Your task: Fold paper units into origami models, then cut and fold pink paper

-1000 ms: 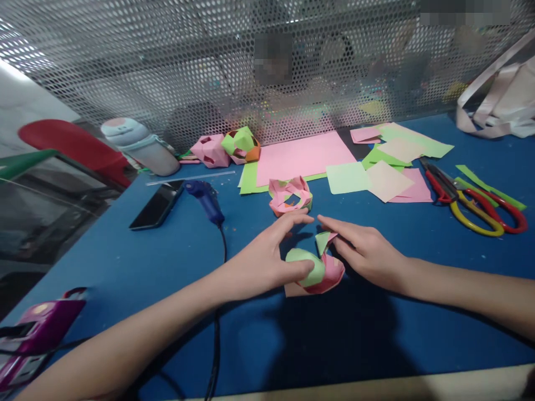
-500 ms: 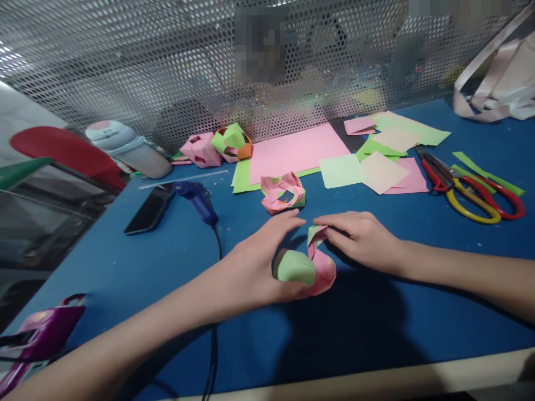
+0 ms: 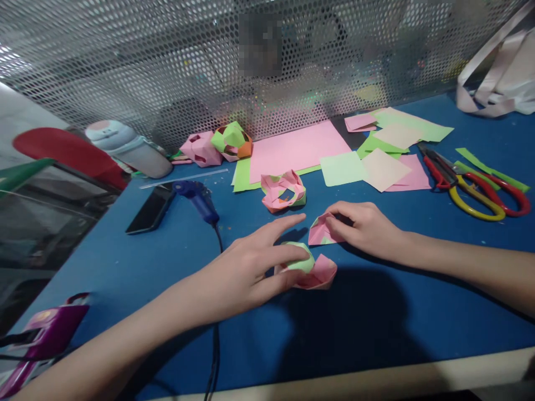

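My left hand (image 3: 251, 267) has its thumb and a finger on a green and pink folded paper piece (image 3: 324, 273), low over the blue table. Its index finger points out past the paper. Pinched in the fingers of my right hand (image 3: 363, 225) is a pink folded paper piece (image 3: 321, 231) with a little green on it. The two pieces are close together; whether they touch is hard to see. Just beyond my hands stands a pink and green folded paper ring (image 3: 283, 191) with an open middle.
A blue glue gun (image 3: 196, 201) with a black cord lies left, near a phone (image 3: 151, 209). Folded paper models (image 3: 201, 149) and pink sheets (image 3: 292, 150) are at the back. Scissors (image 3: 476, 197) lie right, beside paper squares (image 3: 384, 170). A perforated metal panel (image 3: 167, 72) borders the table.
My right hand has drawn the pink paper piece slightly up and away from the green and pink one. The fingers of my left hand have moved onto the top of its piece.
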Demonstrator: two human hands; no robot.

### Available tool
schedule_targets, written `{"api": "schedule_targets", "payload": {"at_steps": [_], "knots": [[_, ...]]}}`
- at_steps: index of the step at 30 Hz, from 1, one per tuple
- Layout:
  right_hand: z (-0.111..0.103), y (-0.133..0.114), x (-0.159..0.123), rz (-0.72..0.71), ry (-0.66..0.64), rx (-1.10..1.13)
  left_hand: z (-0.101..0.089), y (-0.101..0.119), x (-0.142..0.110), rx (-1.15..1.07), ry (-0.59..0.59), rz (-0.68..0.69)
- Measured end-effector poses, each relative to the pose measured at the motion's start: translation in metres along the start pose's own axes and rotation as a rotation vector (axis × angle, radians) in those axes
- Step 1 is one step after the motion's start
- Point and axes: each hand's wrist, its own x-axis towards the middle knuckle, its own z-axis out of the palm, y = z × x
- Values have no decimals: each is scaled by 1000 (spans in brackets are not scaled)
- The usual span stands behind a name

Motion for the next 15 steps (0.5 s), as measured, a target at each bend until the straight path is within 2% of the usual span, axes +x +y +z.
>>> {"api": "schedule_targets", "payload": {"at_steps": [7,15], "knots": [[2,1,2,58,15,33,-1,-1,5,-37,-72,-69],[-6,-4,-1,124,25,79,9,-7,17,-91,15,-73]]}}
